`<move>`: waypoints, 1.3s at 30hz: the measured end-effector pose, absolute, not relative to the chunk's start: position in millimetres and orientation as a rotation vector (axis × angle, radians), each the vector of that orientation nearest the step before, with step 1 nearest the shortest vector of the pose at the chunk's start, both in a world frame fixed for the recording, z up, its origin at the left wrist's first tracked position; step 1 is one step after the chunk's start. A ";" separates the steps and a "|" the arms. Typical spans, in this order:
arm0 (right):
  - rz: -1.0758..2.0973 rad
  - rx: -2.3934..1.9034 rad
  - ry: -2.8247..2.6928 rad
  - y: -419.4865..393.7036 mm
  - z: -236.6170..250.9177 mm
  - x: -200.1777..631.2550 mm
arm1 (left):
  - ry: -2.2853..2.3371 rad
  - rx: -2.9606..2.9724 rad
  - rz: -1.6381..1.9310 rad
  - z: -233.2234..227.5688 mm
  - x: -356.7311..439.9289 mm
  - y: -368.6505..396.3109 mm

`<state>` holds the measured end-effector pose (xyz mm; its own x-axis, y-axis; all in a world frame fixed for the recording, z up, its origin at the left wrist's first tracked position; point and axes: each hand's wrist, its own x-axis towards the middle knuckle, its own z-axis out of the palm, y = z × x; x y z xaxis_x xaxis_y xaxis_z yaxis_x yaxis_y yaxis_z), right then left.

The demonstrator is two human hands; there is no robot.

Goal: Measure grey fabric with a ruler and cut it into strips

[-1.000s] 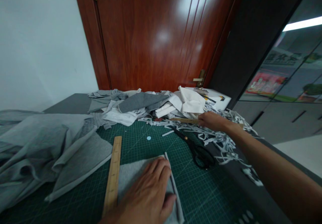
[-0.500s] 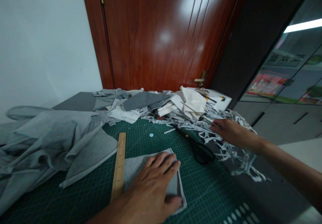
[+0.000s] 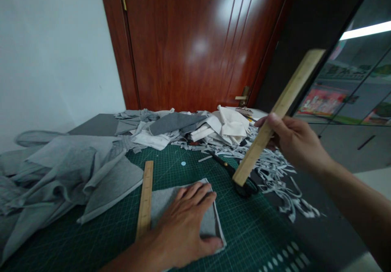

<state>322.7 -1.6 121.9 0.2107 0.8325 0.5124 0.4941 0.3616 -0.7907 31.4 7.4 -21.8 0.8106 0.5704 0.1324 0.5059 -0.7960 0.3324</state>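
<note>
My left hand (image 3: 186,223) lies flat, fingers spread, on a folded piece of grey cloth (image 3: 163,202) that rests on the green cutting mat (image 3: 250,239). Along the cloth's left edge a wooden ruler (image 3: 145,198) lies on the mat, its near end hidden by my left wrist. Raised over the mat's right side, my right hand (image 3: 290,137) grips a second wooden ruler (image 3: 255,151) around its middle, tilted with its upper end to the right. Below that ruler's lower end lie black-handled scissors (image 3: 224,164), partly covered by it in view.
Crumpled grey fabric (image 3: 67,170) covers the mat's left side. At the back is a heap of white and grey scraps (image 3: 183,123), with thin cut strips (image 3: 275,166) spreading right over the dark tabletop. A wooden door (image 3: 189,51) stands behind.
My right hand has lifted from the strips at the right, and the second ruler now shows broad side and upright. My left hand stays on the cloth.
</note>
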 end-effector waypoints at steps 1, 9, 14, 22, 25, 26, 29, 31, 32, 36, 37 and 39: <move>0.553 -1.237 -1.411 -6.8 110.8 305.6 | 0.820 2.720 0.351 -21.1 32.3 7.3; 1.377 -1.013 -1.474 -28.0 -17.3 196.6 | 0.735 2.756 0.428 -7.6 35.1 0.0; 0.864 -1.089 -1.723 -35.5 -30.5 197.7 | 0.802 2.718 0.388 -11.4 32.8 3.1; 0.492 -1.155 -2.119 -50.2 -37.0 213.1 | 0.812 2.652 0.429 -17.3 35.2 4.7; 0.489 -1.184 -2.263 -51.5 -40.8 220.6 | 0.819 2.523 0.459 -13.3 32.6 10.2; 0.473 -1.202 -2.300 -51.7 -41.6 222.4 | 0.796 2.476 0.464 -10.7 30.6 13.6; 0.430 -1.253 -2.345 -52.2 -42.7 224.3 | 0.734 2.374 0.440 -4.4 23.6 25.1; 0.420 -1.280 -2.341 -52.2 -42.5 223.0 | 0.851 2.339 0.510 -5.0 20.9 29.3; 0.418 -1.288 -2.344 -52.1 -42.0 222.0 | 0.953 2.317 0.592 -7.3 20.7 29.0; 0.430 -1.314 -2.392 -50.9 -34.0 220.7 | 1.115 2.253 0.908 -25.2 24.0 12.7; 0.442 -1.327 -2.414 -50.2 -29.7 222.1 | 1.060 2.274 0.888 -29.5 24.6 7.2; 0.472 -1.358 -2.464 -47.4 -18.2 228.0 | 0.964 2.323 0.783 -34.3 24.4 -1.3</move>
<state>228.0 -47.4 -18.2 -0.5144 0.8526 0.0917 0.7583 0.5022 -0.4157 24.4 -1.3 -34.3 0.5833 0.7493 0.3136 0.4603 -0.6230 0.6324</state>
